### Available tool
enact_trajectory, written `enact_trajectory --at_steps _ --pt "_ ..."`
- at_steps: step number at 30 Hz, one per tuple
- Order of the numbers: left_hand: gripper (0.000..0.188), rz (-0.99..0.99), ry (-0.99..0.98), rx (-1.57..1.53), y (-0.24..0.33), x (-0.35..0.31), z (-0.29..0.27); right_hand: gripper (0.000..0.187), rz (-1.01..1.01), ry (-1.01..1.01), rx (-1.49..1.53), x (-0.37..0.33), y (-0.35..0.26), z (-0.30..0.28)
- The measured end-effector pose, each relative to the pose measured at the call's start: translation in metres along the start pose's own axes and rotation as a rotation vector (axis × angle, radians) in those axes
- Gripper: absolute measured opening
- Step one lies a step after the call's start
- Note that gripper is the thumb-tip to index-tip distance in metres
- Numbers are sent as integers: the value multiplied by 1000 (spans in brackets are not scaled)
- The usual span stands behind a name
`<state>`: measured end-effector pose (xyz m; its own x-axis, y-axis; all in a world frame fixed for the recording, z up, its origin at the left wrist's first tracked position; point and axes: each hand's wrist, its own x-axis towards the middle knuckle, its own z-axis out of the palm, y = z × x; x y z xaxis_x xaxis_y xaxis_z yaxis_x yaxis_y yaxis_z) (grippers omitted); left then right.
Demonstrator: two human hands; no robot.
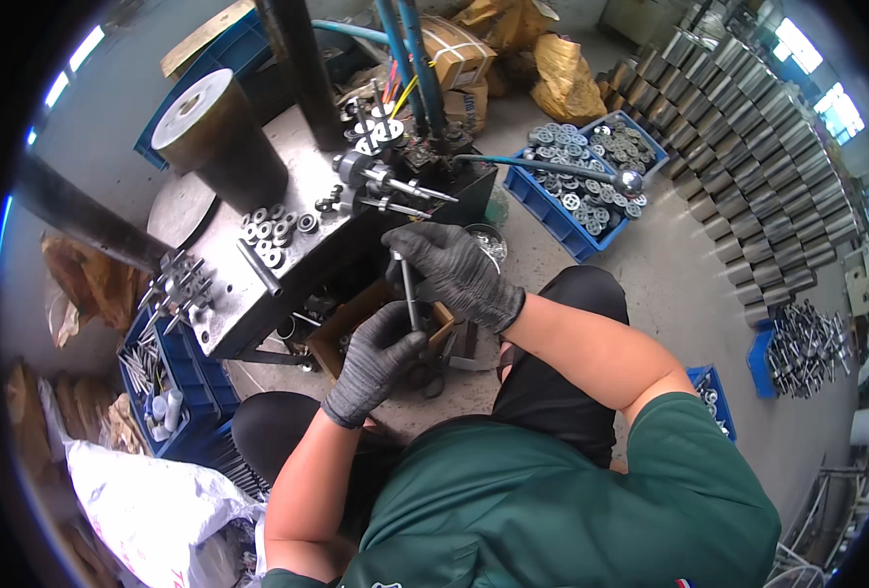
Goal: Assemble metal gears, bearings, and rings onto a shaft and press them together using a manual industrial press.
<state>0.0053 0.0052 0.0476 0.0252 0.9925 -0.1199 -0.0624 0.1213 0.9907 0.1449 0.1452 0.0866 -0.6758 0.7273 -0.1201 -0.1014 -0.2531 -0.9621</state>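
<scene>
Black-gloved hands meet over the lap: the left hand (pixel 380 355) is curled around the lower end of a thin metal rod (pixel 408 292), propping it upright, while the right hand (pixel 454 269) closes over its top, apparently to steady it. Just beyond, the machine's steel tabletop (pixel 297 245) keeps small ring-shaped parts (pixel 273 227) within reach. Farther off, a blue crate (pixel 564 220) of round metal pieces rests on the floor.

A person wears a dark green short-sleeved shirt and black trousers. Each hand is covered by a dark grey knitted work glove with a ribbed cuff ending at the wrist: left hand (pixel 380 358), right hand (pixel 454 269). Forearms above the gloves are bare.
</scene>
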Motion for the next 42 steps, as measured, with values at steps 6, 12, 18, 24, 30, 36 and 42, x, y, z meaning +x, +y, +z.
enact_trajectory --at_steps 6,12,18,24,30,36,42 --pt "37 48 25 69 -3 -1 1 32 -18 -90 26 -5 0 7" --pt "53 98 150 -127 -16 2 -6 33 -68 -144 -59 -22 12 22" --pt "46 359 198 99 -14 7 -1 30 -227 -255 -63 -46 -19 12" --pt "29 293 173 267 -8 9 -1 21 -906 -101 -613 -120 -90 -63" --pt "28 90 19 510 -18 22 17 32 -309 560 -297 -130 -15 -200" --pt "36 5 -116 859 -47 29 9 36 289 845 -375 -94 129 -363" --pt "39 -90 -271 1160 -75 39 4 37 448 838 -1180 -69 167 -469"
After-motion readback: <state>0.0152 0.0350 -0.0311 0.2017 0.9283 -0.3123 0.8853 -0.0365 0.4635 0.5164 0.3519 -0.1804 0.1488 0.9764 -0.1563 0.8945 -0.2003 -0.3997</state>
